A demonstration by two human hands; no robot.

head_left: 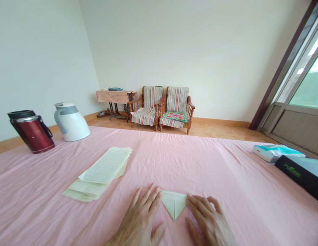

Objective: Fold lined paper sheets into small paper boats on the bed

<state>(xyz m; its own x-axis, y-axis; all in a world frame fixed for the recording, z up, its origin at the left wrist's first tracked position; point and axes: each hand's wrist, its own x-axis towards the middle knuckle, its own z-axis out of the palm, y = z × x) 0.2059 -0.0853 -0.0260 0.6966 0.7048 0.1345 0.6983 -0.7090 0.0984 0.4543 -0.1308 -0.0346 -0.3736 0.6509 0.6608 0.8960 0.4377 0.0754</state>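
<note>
A small piece of pale lined paper (169,205), folded to a triangle with its point toward me, lies on the pink cloth. My left hand (143,215) rests flat at its left corner, fingers stretched out, with the fingertips on or just beside the edge. At the right corner, my right hand (206,215) touches the paper with its fingertips; the fingers are extended and slightly bent, the thumb apart. Neither hand grips the paper. Left of my left hand lies a loose stack of lined paper sheets (102,169).
The pink cloth (199,164) is wrinkled. A red thermos (33,133) and a white jug (73,124) stand at the back left. A tissue pack (266,153) and a black box (297,174) lie at the right. Two wooden chairs (192,106) stand beyond.
</note>
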